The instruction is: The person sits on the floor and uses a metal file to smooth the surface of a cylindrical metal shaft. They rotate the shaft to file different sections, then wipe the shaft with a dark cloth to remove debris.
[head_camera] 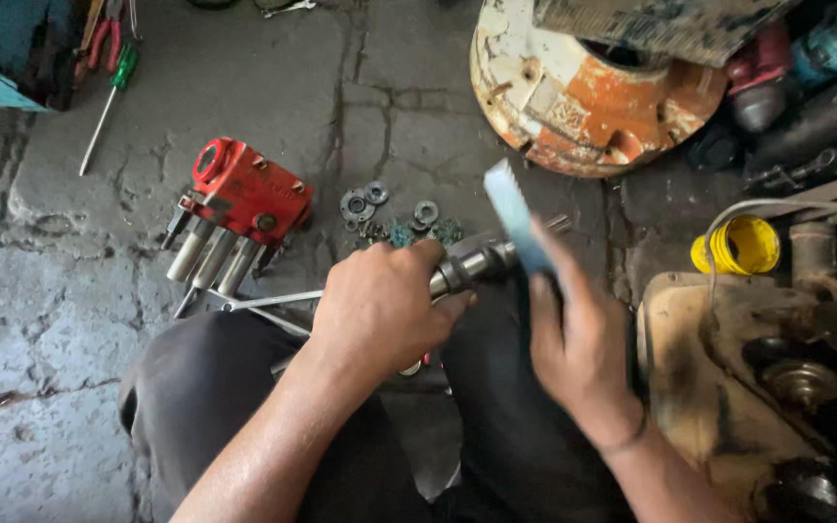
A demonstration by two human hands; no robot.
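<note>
My left hand (380, 310) is closed around a grey metal shaft (481, 263) that points up and to the right over my lap. My right hand (578, 339) grips a flat pale-blue blade with a toothed edge (513, 215), blurred, its face laid against the far end of the shaft. Both hands sit above my dark trousers (215, 387). The part of the shaft inside my left fist is hidden.
A red valve block with several silver spools (239, 199) lies on the cracked concrete floor at the left. Loose washers (380, 208) lie beyond my hands. A rusty orange-white wheel hub (583, 97), a yellow cap (740, 244), a grimy engine part (728, 368) and a green-handled screwdriver (108, 102) surround me.
</note>
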